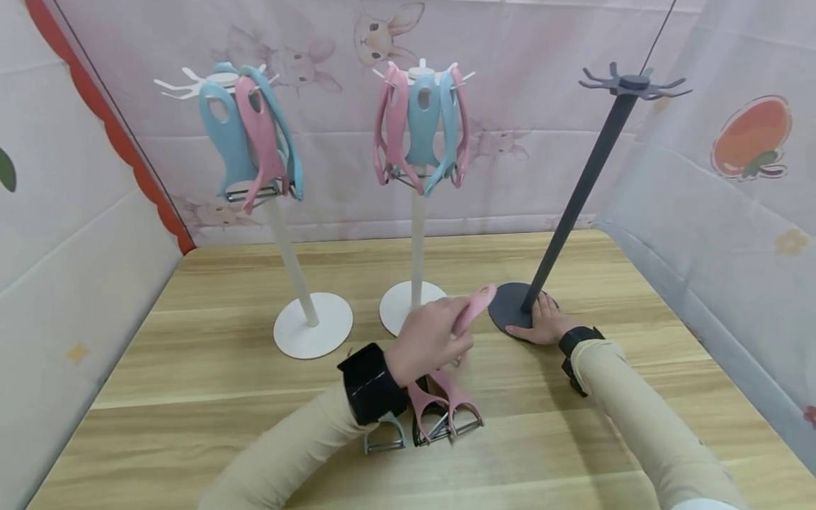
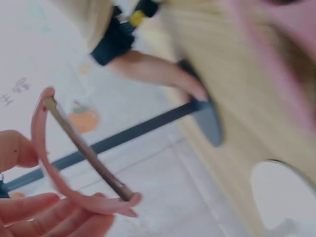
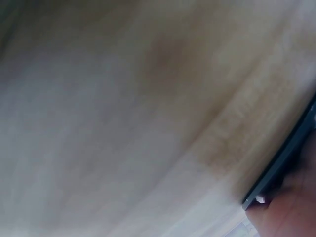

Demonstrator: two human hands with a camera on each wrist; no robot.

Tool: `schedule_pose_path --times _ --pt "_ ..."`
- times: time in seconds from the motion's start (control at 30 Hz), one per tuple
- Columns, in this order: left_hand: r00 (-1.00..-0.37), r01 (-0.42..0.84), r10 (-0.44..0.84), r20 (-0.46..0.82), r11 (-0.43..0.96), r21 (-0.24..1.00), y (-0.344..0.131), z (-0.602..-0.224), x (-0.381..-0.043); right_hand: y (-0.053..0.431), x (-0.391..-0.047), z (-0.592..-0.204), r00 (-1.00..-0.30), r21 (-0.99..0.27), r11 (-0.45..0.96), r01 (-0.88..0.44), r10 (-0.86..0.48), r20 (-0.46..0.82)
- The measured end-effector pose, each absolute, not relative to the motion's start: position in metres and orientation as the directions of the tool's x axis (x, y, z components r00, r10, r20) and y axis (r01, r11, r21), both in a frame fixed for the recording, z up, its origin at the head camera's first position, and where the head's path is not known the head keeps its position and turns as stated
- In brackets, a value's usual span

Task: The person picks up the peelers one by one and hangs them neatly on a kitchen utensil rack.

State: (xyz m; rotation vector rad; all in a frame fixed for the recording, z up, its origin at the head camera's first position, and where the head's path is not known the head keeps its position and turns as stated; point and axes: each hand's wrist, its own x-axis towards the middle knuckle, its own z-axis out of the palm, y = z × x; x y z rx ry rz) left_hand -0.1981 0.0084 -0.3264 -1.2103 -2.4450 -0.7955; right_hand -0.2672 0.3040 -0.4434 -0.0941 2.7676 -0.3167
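Note:
My left hand (image 1: 433, 336) grips a pink peeler (image 1: 474, 309) above the middle of the table, its handle end with the hole pointing up and right. Up close in the left wrist view, the peeler's curved frame (image 2: 54, 173) and metal blade (image 2: 89, 154) lie between thumb and fingers. The right hand (image 1: 545, 326) rests on the round base (image 1: 503, 304) of a dark grey stand, fingers beside the pole. That stand's hooks (image 1: 634, 83) are bare. Under the left forearm lie pink peelers (image 1: 455, 397), a blue peeler (image 1: 397, 428) and a black one, partly covered.
A white stand (image 1: 417, 248) at the middle back carries several pink and blue peelers (image 1: 423, 120). Another white stand (image 1: 293, 269) to its left holds blue and pink peelers (image 1: 226, 134). Printed cloth walls (image 1: 510, 205) enclose the wooden table (image 1: 210, 368).

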Motion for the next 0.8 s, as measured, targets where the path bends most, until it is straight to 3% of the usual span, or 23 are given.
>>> schedule_pose_path --times 0.2,0.37,0.7,0.8 --pt "-0.486 0.869 0.55 0.679 0.386 0.31 0.039 -0.294 -0.202 0.304 -0.269 -0.445 -0.937 -0.231 0.972 -0.04 -0.117 -0.33" --pt "-0.43 0.893 0.468 0.772 0.347 0.287 0.063 -0.267 -0.211 0.304 -0.27 -0.442 -0.928 -0.23 0.973 -0.029 -0.112 -0.356" --pt "-0.501 0.848 0.407 0.764 0.409 0.338 0.098 -0.216 -0.226 0.306 -0.273 -0.449 -0.946 -0.187 0.981 -0.048 -0.105 -0.308" --pt "-0.495 0.848 0.387 0.778 0.411 0.335 0.105 -0.204 -0.229 0.306 -0.271 -0.449 -0.942 -0.191 0.981 -0.038 -0.098 -0.32"
